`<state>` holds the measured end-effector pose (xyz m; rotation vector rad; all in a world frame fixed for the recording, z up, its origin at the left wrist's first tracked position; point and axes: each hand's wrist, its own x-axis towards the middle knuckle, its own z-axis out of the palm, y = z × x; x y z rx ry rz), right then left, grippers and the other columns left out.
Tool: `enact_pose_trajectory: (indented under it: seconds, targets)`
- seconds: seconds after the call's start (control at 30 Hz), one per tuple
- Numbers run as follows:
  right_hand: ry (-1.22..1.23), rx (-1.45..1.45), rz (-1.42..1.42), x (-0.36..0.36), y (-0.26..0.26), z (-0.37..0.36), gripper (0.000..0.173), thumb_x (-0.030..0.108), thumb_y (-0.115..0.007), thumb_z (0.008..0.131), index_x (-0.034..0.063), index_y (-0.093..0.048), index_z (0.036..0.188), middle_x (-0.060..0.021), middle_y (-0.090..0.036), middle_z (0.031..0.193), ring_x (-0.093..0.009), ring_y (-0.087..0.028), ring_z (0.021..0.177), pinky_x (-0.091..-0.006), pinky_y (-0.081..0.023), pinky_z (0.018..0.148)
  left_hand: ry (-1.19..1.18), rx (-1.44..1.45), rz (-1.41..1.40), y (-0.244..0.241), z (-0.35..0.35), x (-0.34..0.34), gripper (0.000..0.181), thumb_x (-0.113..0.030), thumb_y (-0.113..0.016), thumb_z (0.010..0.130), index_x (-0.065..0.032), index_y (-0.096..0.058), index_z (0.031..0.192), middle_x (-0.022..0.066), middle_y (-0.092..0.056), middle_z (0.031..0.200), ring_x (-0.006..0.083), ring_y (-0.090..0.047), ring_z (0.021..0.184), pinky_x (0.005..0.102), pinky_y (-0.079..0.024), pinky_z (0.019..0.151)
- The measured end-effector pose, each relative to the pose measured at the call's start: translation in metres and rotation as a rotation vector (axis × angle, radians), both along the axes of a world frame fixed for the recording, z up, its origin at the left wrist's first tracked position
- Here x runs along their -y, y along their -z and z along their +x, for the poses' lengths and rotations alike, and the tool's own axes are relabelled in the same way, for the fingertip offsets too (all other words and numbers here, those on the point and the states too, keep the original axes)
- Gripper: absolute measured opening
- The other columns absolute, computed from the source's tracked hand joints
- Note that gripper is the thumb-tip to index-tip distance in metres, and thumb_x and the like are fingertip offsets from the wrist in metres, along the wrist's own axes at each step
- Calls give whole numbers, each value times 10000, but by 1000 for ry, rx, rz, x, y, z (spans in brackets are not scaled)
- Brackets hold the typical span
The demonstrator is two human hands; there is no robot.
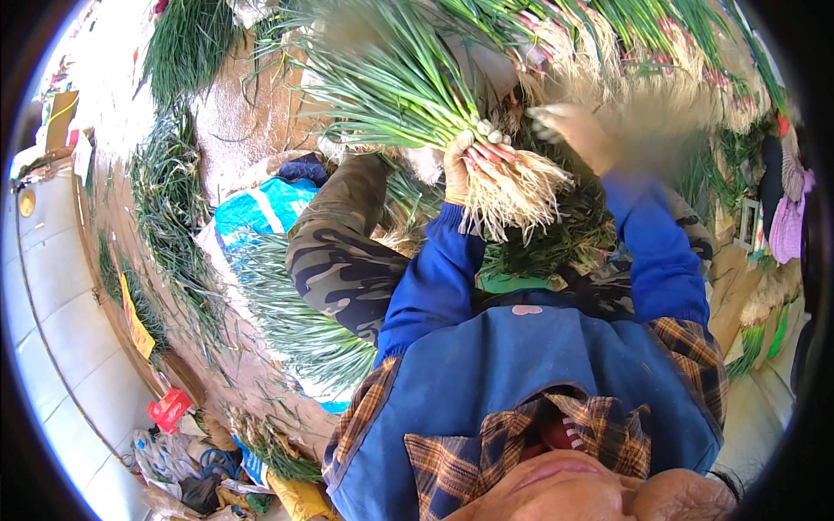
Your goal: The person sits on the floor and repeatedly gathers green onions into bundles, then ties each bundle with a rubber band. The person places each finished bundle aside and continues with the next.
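My left hand (459, 166) grips a bunch of green onions (449, 127) around the pinkish lower stems. Their long green leaves fan out up and to the left, while the pale stringy roots (515, 189) hang to the right of my fingers. Pale coverings wrap the fingertips. My right hand (583, 135) is raised just right of the bunch, apart from it and blurred by motion. Whether its fingers hold anything is unclear. Beneath both hands, between my camouflage-trousered legs, lies a heap of loose green leaves (554, 244).
More rooted green onions (586, 55) lie in a row beyond my right hand. A blue-and-white plastic sheet (260, 208) beside my left leg lies under green leaves (293, 299). Leaf litter (172, 195) lines the left floor. Bags and scraps (202, 478) are piled at lower left.
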<state>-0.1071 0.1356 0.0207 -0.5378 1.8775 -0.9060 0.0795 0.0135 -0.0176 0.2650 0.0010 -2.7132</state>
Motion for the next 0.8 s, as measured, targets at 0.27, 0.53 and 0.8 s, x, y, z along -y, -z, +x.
enact_pose_trajectory:
  seconds: [0.27,0.53,0.8]
  targets:
    - [406,684,-561,65,7,55,231,233,-555,988,9,-610,983,-56,-634,840,-144,-634,748,-250,-504,601,30,121,-100,19,5,-1,443,-321,-612,828,81,-616,1015,276,-671,820,380,-687,714,449,-599,696]
    - [281,316,-861,-16,-36,42,227,195,-496,1008,-2,-594,954,-56,-572,789,-141,-510,608,-331,-487,646,91,400,-153,14,-5,15,260,-175,-593,839,78,-601,901,237,-657,718,377,-683,649,419,-598,614]
    - [-342,-770,-88,42,10,-14,438,304,-532,941,115,-532,1337,-164,-532,1363,-313,-521,1237,-396,-416,1041,174,115,-80,15,5,17,328,-239,-669,839,7,-594,1042,149,-652,904,320,-672,795,452,-583,737]
